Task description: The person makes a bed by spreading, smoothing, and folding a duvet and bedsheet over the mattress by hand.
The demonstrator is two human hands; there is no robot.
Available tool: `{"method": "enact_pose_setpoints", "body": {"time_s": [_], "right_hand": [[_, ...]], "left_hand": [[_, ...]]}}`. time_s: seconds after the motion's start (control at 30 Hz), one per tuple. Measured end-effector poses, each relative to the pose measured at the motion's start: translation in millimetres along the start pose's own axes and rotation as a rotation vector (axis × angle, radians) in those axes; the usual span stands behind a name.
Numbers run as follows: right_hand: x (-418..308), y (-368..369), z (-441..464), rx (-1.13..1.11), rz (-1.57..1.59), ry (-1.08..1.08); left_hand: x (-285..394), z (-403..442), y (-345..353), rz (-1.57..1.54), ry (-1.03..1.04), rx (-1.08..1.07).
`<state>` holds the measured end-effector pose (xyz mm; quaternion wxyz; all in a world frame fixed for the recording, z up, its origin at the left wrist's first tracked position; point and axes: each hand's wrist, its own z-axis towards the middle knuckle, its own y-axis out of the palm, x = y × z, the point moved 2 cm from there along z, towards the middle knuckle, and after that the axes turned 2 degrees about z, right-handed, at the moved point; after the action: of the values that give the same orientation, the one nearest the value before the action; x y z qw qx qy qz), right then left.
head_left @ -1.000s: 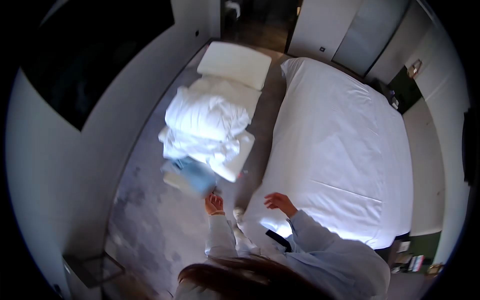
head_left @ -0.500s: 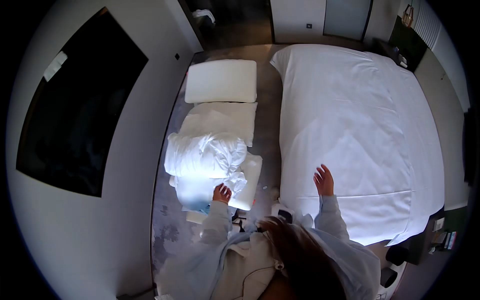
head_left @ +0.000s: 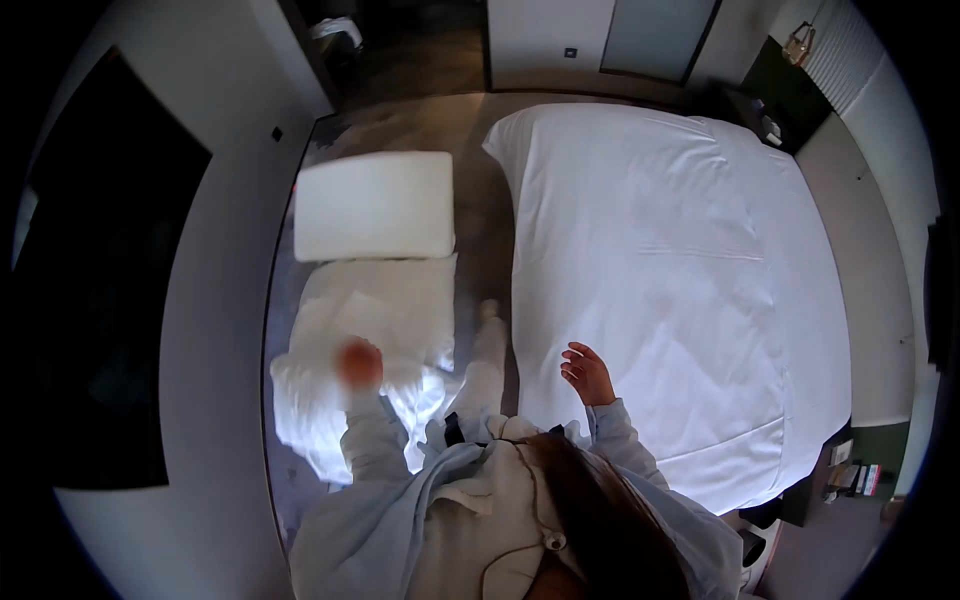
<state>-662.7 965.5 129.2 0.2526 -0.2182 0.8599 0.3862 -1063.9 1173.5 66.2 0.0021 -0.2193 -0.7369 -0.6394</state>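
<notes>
And here on my feed, the left hand [head_left: 360, 363] is out over the crumpled white bedding [head_left: 310, 415], badly blurred, so I can't tell whether the fingers are open or closed, or whether they touch the cloth. The bedding lies in a bright heap below and to the left of that hand, spreading back beside the sleeve. Now just ahead of the left hand I've got a flat white pillow [head_left: 390, 295], its near part running into the heap, and farther ahead again, a thick white pillow [head_left: 372, 205] lying squarely beyond it, edges close together.

Over to the right hand [head_left: 588, 374], and this one I read clearly: it's open, fingers parted and lightly bent, nothing in its grasp, out over the near left part of the bed [head_left: 660, 200]. The white cover stretches ahead and to the right of that hand, fairly smooth, a few creases running across it. Between the two hands, a pale-trousered leg [head_left: 485, 355] reaches forward along the gap beside the bed. Way out left of the left hand, a dark screen [head_left: 100, 300] on the wall; and far to the right of the right hand, past the bed, I catch a few upright books [head_left: 865, 480]
</notes>
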Motion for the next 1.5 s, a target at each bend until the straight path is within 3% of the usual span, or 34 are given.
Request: {"method": "enact_pose_setpoints", "body": {"time_s": [0.07,0.1,0.17,0.2,0.27,0.4,0.53,0.6,0.67,0.7,0.73,0.77,0.8,0.87,0.97,1.03,1.13,1.2,1.23,1.33,1.37,1.43,1.5], "right_hand": [[-28,9,49,-0.029,0.083,-0.108],[-41,13,74,-0.067,0.165,-0.190],[-64,18,134,0.024,0.217,-0.297],[-78,32,157,0.002,0.326,-0.300],[-117,86,191,0.200,0.235,-0.229],[-163,183,278,-0.060,0.055,-0.101],[-182,247,337,-0.103,0.002,-0.179],[-195,255,359,-0.118,0.003,-0.069],[-216,253,398,-0.153,-0.006,0.011],[-223,242,419,-0.051,0.011,0.011],[-232,227,440,0.061,0.020,0.010],[-233,195,478,0.072,0.125,0.006],[-251,187,496,0.027,0.068,-0.046],[-299,191,533,0.136,-0.062,-0.079],[-360,180,616,0.097,0.014,-0.338],[-391,207,663,0.135,0.063,-0.467],[-460,246,713,0.114,0.133,-0.510],[-479,275,731,0.063,0.132,-0.464],[-491,279,746,0.069,0.056,-0.422],[-487,269,792,0.099,-0.027,-0.516],[-485,266,800,0.161,0.043,-0.521],[-473,245,798,0.318,0.122,-0.540],[-433,215,800,0.545,0.178,-0.612]], "left_hand": [[18,71,-26,-0.009,-0.030,-0.249],[19,100,-15,0.017,0.027,-0.158],[15,160,-5,0.022,-0.038,-0.190],[20,184,-2,0.022,-0.058,-0.205],[22,242,10,-0.002,-0.054,-0.260],[28,350,24,-0.039,-0.043,-0.326],[30,426,6,-0.035,-0.197,-0.337],[25,460,18,-0.039,-0.270,-0.355],[15,500,60,0.070,-0.176,-0.179],[13,518,93,0.159,-0.075,-0.008],[17,547,118,0.150,-0.085,-0.013],[16,583,142,0.143,-0.255,-0.136],[-2,613,170,0.118,-0.409,-0.275],[-24,654,260,0.326,-0.355,-0.489],[-54,762,250,0.363,-0.240,-0.389],[-96,809,278,0.135,-0.076,0.145],[-155,913,295,0.187,-0.445,0.004],[-182,959,286,0.416,-0.640,-0.308],[-202,974,302,0.491,-0.609,-0.087],[-249,1033,361,0.793,-0.723,-0.365],[-270,1056,371,0.853,-0.826,-0.159],[-301,1113,357,0.935,-0.933,-0.326],[-340,1148,368,1.231,-0.911,-0.512]]}}
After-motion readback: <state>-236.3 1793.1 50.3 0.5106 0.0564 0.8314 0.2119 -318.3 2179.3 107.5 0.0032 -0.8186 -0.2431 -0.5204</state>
